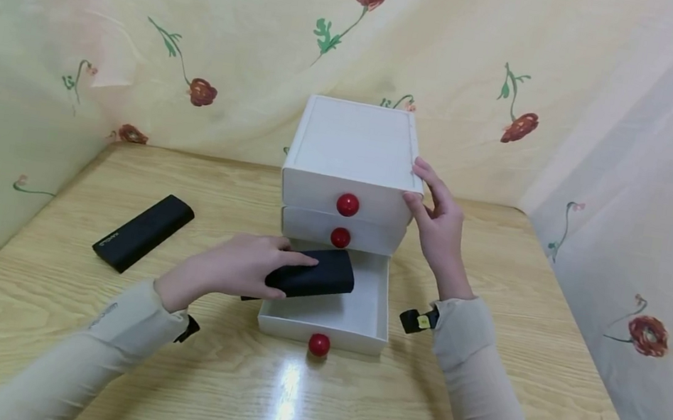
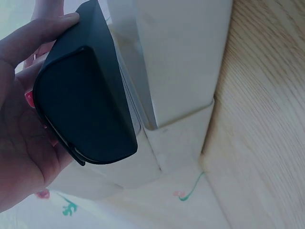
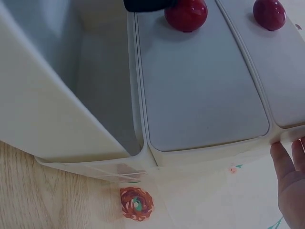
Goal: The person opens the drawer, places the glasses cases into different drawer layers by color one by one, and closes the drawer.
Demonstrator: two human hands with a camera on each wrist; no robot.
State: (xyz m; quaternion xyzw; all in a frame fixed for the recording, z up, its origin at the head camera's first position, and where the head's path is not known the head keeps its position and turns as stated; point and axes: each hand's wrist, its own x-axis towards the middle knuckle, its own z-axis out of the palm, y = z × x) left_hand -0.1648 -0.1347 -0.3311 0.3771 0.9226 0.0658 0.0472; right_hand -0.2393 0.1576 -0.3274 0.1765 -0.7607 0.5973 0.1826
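My left hand (image 1: 238,264) grips a black glasses case (image 1: 324,274) over the pulled-out bottom drawer (image 1: 357,342) of a small white drawer cabinet (image 1: 359,141). In the left wrist view, the thumb lies along one edge of the glasses case (image 2: 88,105), and its rounded end faces the camera. The case is slightly tilted; whether it touches the drawer's floor I cannot tell. My right hand (image 1: 439,232) rests against the cabinet's upper right front corner. In the right wrist view, fingertips of the right hand (image 3: 293,186) touch the cabinet's side edge.
A second black case (image 1: 142,233) with pale lettering lies on the wooden table (image 1: 519,379), left of the cabinet. Red round knobs (image 1: 347,204) mark each drawer, and the upper two drawers are closed. Flower-patterned cloth (image 1: 239,31) hangs behind and along the sides.
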